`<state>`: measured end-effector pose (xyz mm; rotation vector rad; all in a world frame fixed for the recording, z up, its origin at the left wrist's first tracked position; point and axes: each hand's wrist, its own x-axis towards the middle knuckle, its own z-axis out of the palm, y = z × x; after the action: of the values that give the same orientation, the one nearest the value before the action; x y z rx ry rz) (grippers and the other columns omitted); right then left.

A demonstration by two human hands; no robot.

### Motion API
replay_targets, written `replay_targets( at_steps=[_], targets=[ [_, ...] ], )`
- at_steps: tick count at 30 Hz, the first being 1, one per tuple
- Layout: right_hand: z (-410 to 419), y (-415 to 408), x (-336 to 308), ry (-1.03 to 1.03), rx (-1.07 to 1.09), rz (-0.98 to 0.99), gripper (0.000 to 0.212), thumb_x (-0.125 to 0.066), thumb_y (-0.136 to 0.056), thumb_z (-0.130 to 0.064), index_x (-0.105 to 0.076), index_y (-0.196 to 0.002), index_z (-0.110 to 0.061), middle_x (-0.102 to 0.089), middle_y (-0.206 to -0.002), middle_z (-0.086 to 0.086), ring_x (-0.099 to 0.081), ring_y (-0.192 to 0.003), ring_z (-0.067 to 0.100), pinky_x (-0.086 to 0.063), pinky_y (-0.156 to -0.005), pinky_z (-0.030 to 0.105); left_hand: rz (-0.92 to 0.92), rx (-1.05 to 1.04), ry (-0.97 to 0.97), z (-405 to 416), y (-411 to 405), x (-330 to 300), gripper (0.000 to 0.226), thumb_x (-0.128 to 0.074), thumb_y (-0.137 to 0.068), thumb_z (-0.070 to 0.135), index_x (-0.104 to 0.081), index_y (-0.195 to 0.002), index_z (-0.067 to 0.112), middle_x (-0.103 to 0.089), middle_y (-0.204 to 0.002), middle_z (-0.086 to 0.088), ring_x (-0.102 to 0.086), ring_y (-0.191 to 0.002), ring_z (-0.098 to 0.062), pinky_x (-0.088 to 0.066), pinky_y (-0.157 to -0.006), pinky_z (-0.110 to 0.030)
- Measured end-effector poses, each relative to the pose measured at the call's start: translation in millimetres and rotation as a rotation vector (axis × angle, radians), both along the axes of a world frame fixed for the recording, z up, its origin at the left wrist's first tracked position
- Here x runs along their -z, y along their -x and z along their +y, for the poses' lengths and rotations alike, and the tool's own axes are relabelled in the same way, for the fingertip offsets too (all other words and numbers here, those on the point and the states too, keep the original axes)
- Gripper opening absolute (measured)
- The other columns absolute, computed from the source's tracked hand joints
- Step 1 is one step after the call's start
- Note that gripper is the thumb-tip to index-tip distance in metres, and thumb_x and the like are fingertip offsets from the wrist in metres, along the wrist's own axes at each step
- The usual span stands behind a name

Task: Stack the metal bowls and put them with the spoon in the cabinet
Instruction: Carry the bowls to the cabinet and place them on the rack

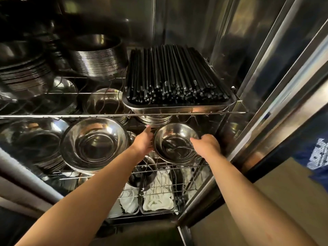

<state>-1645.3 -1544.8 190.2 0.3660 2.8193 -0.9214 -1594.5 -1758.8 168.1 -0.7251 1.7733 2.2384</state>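
Both hands' fingers clamped on shiny metal bowls [175, 142] | spoon [179, 148] inside | left hand [144, 140] | right hand [206, 143]

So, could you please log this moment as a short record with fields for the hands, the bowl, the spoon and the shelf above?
left hand: on the left rim of the metal bowl
right hand: gripping the bowl's right rim
bowl position: at the middle wire shelf, inside the cabinet
spoon: lying inside the bowl
shelf above: tray of black chopsticks
left neighbour: large steel bowl stack
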Motion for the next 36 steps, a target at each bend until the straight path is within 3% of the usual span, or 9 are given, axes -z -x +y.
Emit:
replay_targets(
  at_steps=[2, 5, 7, 9, 13, 17, 28, 33, 36],
  targets=[
    [0.3, -0.3, 0.1, -0.045, -0.005, 0.014, 0.042, -0.065, -0.089, -0.048, -0.070, -0.110, -0.012, -0.046, -0.067, -0.006, -0.042, -0.053, 0.010, -0.029, -0.043, 0.021, 0.007, 0.031, 0.130, -0.6, -3.2, 0.3, 0.076, -0.031, -0.099, 0.064, -0.048, -0.145, 0.007, -0.058, -0.141, -0.013, -0.053, -0.131, -0.033, -0.035, -0.116, -0.048],
    [1.6, -4.8, -1.1, -0.104, -0.047, 0.037, 0.050, -0.062, -0.090, -0.051, -0.064, -0.121, -0.012, -0.059, -0.084, -0.002, -0.047, -0.060, 0.013, -0.031, -0.046, 0.022, 0.061, 0.122, 0.527, -3.9, -22.7, -0.4, 0.075, -0.034, -0.092, 0.073, -0.049, -0.145, 0.023, -0.056, -0.142, -0.004, -0.052, -0.130, -0.029, -0.035, -0.115, -0.048],
    [2.5, -10.3, -1.1, -0.152, -0.093, 0.080, 0.057, -0.061, -0.090, -0.052, -0.059, -0.130, -0.011, -0.066, -0.116, 0.008, -0.058, -0.085, 0.023, -0.042, -0.058, 0.026, 0.141, 0.234, 0.701, -6.2, -42.7, 2.1, 0.073, -0.045, -0.091, 0.069, -0.040, -0.150, 0.026, -0.048, -0.151, -0.004, -0.052, -0.131, -0.026, -0.039, -0.113, -0.044],
    [2.3, -17.0, -0.7, -0.229, -0.149, 0.153, 0.059, -0.060, -0.091, -0.050, -0.055, -0.134, -0.010, -0.061, -0.128, 0.013, -0.057, -0.112, 0.032, -0.050, -0.078, 0.037, 0.206, 0.349, 0.971, -9.5, -63.6, 8.5, 0.075, -0.053, -0.092, 0.059, -0.030, -0.154, 0.025, -0.040, -0.156, -0.006, -0.048, -0.136, -0.027, -0.039, -0.110, -0.040],
    [-4.0, -30.7, -3.5, -0.303, -0.333, 0.261, 0.045, -0.061, -0.093, -0.039, -0.060, -0.130, -0.012, -0.062, -0.124, 0.014, -0.052, -0.118, 0.036, -0.050, -0.091, 0.044, 0.219, 0.551, 1.398, -11.0, -105.8, 27.4, 0.071, -0.047, -0.096, 0.054, -0.021, -0.156, 0.026, -0.038, -0.156, -0.006, -0.047, -0.136, -0.029, -0.043, -0.111, -0.043],
    [-10.3, -39.3, -5.9, -0.404, -0.424, 0.212, 0.033, -0.060, -0.095, -0.030, -0.064, -0.123, -0.013, -0.065, -0.120, 0.011, -0.051, -0.115, 0.033, -0.050, -0.089, 0.044, 0.156, 0.631, 1.651, -14.8, -136.3, 48.3, 0.075, -0.039, -0.095, 0.058, -0.015, -0.158, 0.024, -0.036, -0.158, -0.004, -0.035, -0.145, -0.026, -0.024, -0.123, -0.044],
    [-15.9, -42.7, 5.5, -0.582, -0.503, 0.275, 0.026, -0.057, -0.092, -0.007, -0.069, -0.114, -0.012, -0.069, -0.109, 0.013, -0.058, -0.108, 0.031, -0.049, -0.090, 0.046, 0.109, 0.533, 1.847, -19.1, -154.3, 68.7, 0.078, -0.052, -0.092, 0.037, -0.016, -0.159, 0.020, -0.055, -0.136, -0.005, -0.046, -0.130, -0.027, -0.030, -0.118, -0.043],
    [-13.6, -47.5, 12.0, -0.518, -0.564, 0.259, 0.032, -0.050, -0.101, -0.033, -0.071, -0.111, -0.011, -0.069, -0.114, 0.013, -0.056, -0.116, 0.032, -0.047, -0.099, 0.050, 0.056, 0.534, 1.877, -16.9, -156.2, 70.8, 0.075, -0.047, -0.093, 0.022, -0.012, -0.160, 0.017, -0.050, -0.141, -0.009, -0.041, -0.135, -0.030, -0.026, -0.121, -0.045],
    [-17.8, -44.5, 12.4, -0.511, -0.588, 0.225, 0.037, -0.048, -0.102, -0.039, -0.070, -0.109, -0.010, -0.068, -0.114, 0.012, -0.056, -0.114, 0.032, -0.049, -0.089, 0.044, 0.031, 0.516, 1.888, -13.8, -156.7, 70.1, 0.073, -0.044, -0.092, 0.018, -0.015, -0.159, 0.016, -0.049, -0.144, -0.010, -0.039, -0.138, -0.031, -0.022, -0.123, -0.046]
  ],
)
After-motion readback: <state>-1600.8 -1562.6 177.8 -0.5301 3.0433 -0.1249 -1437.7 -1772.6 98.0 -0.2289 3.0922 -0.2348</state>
